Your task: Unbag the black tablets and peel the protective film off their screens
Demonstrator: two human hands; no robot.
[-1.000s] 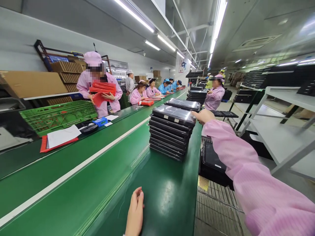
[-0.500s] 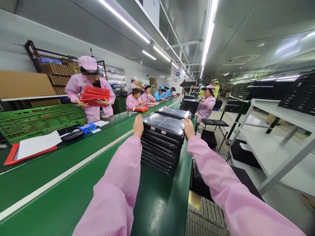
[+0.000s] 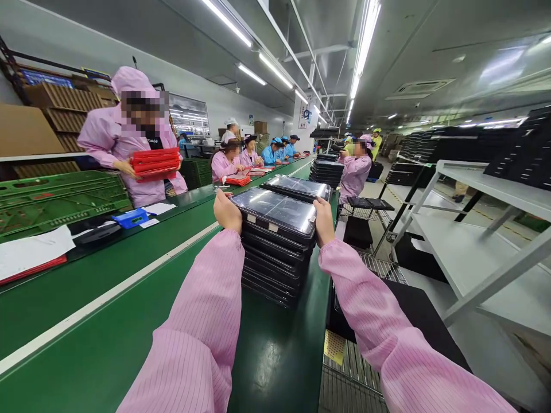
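- The left hand (image 3: 227, 211) had its fingers (image 3: 224, 199) closed on the left end of the top tray (image 3: 275, 209), a shallow black tray with a glossy face.
- The right hand (image 3: 323, 221) gripped the right end of the same tray, fingers curled over its edge.
- The top tray lay between the two sets of fingers, roughly level. I could not tell whether it sat on the stack or was just clear of it.
- Directly under the fingers stood the stack of trays (image 3: 273, 269), on the green counter (image 3: 129, 321) near its right edge.
- Just beyond the fingers, further along the counter, lay another glossy tray (image 3: 297, 186), with a second black stack (image 3: 327, 171) well past it.
- Well to the left of the left fingers, across the counter, a co-worker in pink (image 3: 129, 132) held a bundle of red trays (image 3: 155, 162).
- A green crate (image 3: 55, 198) and a small blue box (image 3: 130, 218) sat on that far side too.
- Below and right of the right fingers, beside the counter, was a wire rack (image 3: 365, 367).
- A white shelf (image 3: 473, 241) stood well apart to the right.
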